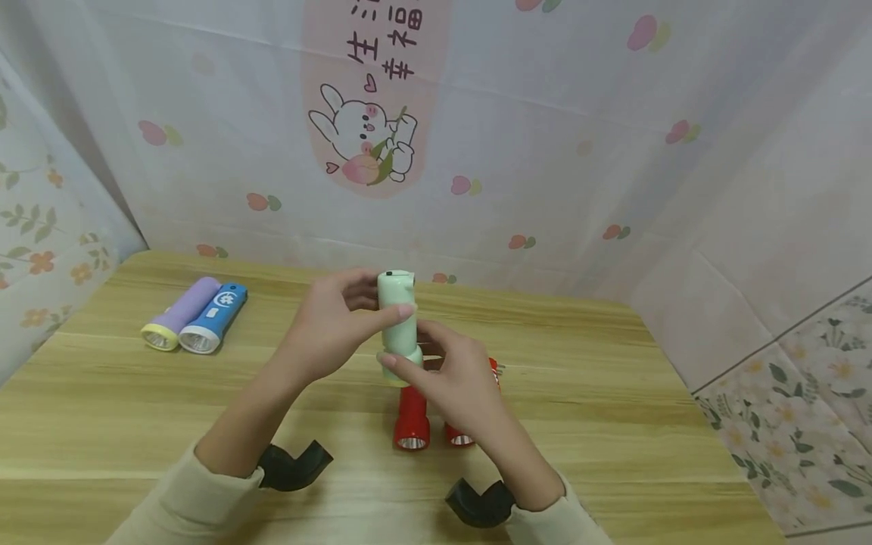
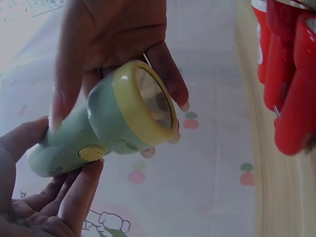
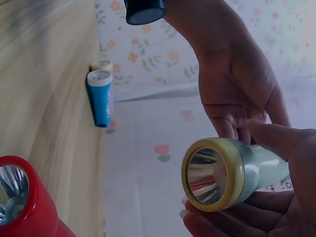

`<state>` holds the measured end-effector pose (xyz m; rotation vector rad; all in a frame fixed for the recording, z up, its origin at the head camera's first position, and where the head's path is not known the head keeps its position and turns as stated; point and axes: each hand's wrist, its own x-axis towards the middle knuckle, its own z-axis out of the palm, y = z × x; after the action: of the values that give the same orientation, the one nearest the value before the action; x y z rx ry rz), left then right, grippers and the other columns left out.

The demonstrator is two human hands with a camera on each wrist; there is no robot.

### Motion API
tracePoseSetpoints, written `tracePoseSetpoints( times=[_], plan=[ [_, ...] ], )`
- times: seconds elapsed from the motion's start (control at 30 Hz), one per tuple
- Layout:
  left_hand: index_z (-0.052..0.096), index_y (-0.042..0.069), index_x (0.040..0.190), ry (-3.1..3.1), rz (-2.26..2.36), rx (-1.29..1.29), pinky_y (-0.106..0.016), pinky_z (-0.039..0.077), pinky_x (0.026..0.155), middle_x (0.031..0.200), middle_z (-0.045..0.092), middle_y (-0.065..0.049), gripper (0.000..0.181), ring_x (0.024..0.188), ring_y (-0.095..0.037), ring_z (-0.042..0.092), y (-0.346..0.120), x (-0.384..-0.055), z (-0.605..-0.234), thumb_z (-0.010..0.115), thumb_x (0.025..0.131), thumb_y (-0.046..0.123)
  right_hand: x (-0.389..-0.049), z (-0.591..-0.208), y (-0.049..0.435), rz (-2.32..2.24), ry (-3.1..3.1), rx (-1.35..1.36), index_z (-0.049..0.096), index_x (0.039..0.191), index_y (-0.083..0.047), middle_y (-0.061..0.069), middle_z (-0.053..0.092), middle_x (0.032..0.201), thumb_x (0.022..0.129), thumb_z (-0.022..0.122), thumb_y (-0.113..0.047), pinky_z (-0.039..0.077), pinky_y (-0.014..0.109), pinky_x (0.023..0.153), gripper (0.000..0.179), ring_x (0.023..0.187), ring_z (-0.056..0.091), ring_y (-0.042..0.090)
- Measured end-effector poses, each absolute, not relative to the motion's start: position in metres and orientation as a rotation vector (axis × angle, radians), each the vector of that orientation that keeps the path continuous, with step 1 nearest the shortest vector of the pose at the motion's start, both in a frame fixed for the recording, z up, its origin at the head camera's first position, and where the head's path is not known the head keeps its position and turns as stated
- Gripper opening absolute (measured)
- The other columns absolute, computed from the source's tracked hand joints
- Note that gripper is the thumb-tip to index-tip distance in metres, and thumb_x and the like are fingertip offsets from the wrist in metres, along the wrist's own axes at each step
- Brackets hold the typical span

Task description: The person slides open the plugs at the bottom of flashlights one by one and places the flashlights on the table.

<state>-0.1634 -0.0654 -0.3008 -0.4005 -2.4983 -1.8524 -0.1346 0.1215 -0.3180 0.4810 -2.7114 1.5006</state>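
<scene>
From my remote seat I have the green flashlight (image 1: 400,337) held up over the worktop (image 1: 341,420), its lens end pointing down, and both hands are on it. The left hand (image 1: 334,322) pinches the tail end, its grip pressed in with the thumb across one side and the fingers against the other. The right hand (image 1: 456,371) has its grip curled about the head end, thumb and fingers on opposite sides. On the green flashlight itself I make out a yellow switch (image 2: 92,153) and a yellow rim (image 2: 136,111); the cup of that head contains a shiny reflector (image 3: 205,175). Beneath the green flashlight and nearer the wearer lie red flashlights (image 1: 412,416), partly covered by the right hand in my head view; three red bodies show from the left wrist. To the left of the green flashlight, well apart from it, a purple flashlight (image 1: 187,306) and a blue flashlight (image 1: 218,314) lie side by side, touching. Behind the green flashlight hangs a pale cloth (image 1: 545,151) with a rabbit print (image 1: 354,125). On the wearer's side of it, black curved pieces (image 1: 296,468) sit at the sleeves (image 1: 184,499).
</scene>
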Motion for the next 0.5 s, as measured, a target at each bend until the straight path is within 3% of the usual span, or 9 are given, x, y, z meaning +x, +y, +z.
tracePoseSetpoints(
  times=[0.33,0.5],
  plan=[
    [0.061,0.011,0.135,-2.439,-1.885,-0.437,-0.047,0.055,0.097,0.117,0.073,-0.003,0.055,0.106,-0.017,0.073,-0.06,-0.152,-0.302,0.08,0.087,0.03,-0.128,-0.316,0.124,1.363,-2.683,0.509,0.071,0.118,-0.016,0.0,0.078,0.103,0.086,0.082,-0.026,0.061,0.021,0.073,0.036,0.094,0.076,0.013],
    [0.062,0.014,0.132,-2.427,-1.908,-0.479,-0.042,0.056,0.092,0.116,0.074,-0.002,0.051,0.104,-0.017,0.073,-0.061,-0.15,-0.3,0.081,0.086,0.027,-0.126,-0.313,0.128,1.261,-2.689,0.535,0.071,0.114,-0.015,-0.001,0.078,0.101,0.085,0.083,-0.026,0.06,0.02,0.071,0.034,0.092,0.075,0.012]
  ],
)
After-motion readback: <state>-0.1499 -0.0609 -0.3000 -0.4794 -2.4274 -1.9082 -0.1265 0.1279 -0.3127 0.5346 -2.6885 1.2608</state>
